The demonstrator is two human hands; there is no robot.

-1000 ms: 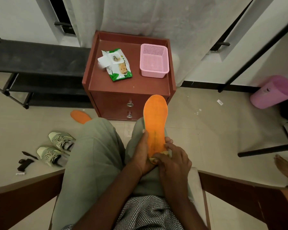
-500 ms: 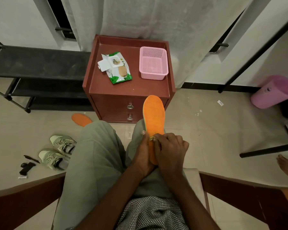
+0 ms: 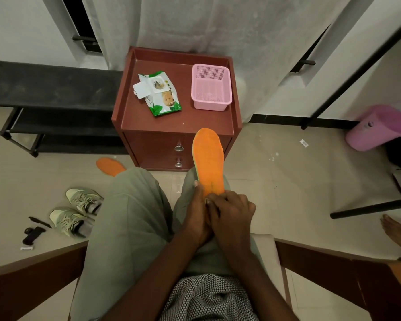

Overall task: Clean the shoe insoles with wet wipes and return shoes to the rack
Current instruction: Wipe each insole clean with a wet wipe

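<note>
Nearby: wipes pack (image 3: 159,95), pink basket (image 3: 211,88) on cabinet (image 3: 171,122) | shoes (image 3: 75,212) on floor | both hands (image 3: 214,215) grasping insole (image 3: 208,161)

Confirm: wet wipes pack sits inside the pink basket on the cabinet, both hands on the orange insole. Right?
Not quite. The head view shows the wet wipes pack lying on the cabinet top beside the pink basket, not inside it. Left hand and right hand are on the orange insole.

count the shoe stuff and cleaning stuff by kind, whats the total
orange insoles: 2 (held one, floor one)
shoes: 2 ()
wet wipes pack: 1
pink basket: 1
total: 6
</note>
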